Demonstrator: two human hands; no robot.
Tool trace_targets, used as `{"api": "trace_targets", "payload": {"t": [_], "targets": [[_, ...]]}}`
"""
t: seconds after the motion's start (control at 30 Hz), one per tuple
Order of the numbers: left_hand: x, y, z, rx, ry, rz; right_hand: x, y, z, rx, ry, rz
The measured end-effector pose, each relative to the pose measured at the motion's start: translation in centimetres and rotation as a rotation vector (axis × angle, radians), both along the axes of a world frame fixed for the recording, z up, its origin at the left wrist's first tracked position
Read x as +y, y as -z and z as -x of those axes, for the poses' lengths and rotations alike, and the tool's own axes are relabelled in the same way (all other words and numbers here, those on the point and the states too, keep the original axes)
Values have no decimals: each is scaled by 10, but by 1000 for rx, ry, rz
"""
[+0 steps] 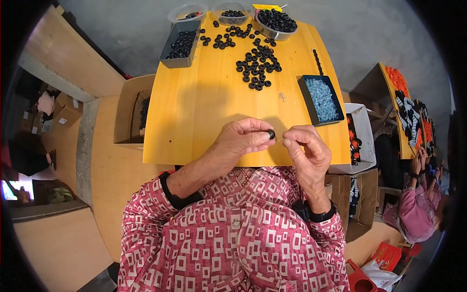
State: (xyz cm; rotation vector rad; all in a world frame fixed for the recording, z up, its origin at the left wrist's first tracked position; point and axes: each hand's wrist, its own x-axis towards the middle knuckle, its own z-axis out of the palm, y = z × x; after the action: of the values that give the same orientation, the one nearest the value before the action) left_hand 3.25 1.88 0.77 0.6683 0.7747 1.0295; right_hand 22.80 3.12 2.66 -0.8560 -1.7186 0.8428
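Observation:
Close to the table's near edge, my left hand (pixel 243 137) pinches a small round black part (pixel 270 134) between thumb and fingertips. Just right of it, my right hand (pixel 309 148) is closed in a pinch on a tiny pale piece (pixel 280 140), too small to name, that points toward the black part. Whether the two touch I cannot tell. Ahead of my hands lies a loose group of similar black ring-like parts (pixel 258 67). A few tiny silvery pieces (pixel 282 97) are scattered nearer to me.
On the yellow table (pixel 219 104), a dark tray (pixel 330 121) of small bluish-clear pieces sits right. A grey bin (pixel 179 63) and a clear bowl (pixel 278 35) of black parts stand farther off. Cardboard boxes (pixel 127 109) flank the table. Another person (pixel 418 214) works at the far right.

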Motion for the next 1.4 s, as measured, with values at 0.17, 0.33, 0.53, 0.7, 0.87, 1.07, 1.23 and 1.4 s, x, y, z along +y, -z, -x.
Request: {"api": "trace_targets", "payload": {"t": [0.17,0.33,0.53,0.7,0.87,1.07,1.23,1.4], "targets": [[-7,3,-2,9,-21,40,-7,-1,8,-81,22,-93],[-9,2,-1,10,-16,44,-6,5,13,-109,44,-147],[-8,5,1,-20,-17,99,-6,9,15,-177,40,-228],[-7,3,2,-41,-14,133,-7,11,12,-212,61,-239],[-11,2,5,-73,5,122,-6,7,18,-318,58,-391],[-13,8,12,-31,46,144,-3,2,24,-359,-42,-326],[-14,3,27,-21,42,113,7,-16,29,-284,-173,-122],[-17,-13,45,-59,-21,73,57,-42,26,-409,24,-206]]}}
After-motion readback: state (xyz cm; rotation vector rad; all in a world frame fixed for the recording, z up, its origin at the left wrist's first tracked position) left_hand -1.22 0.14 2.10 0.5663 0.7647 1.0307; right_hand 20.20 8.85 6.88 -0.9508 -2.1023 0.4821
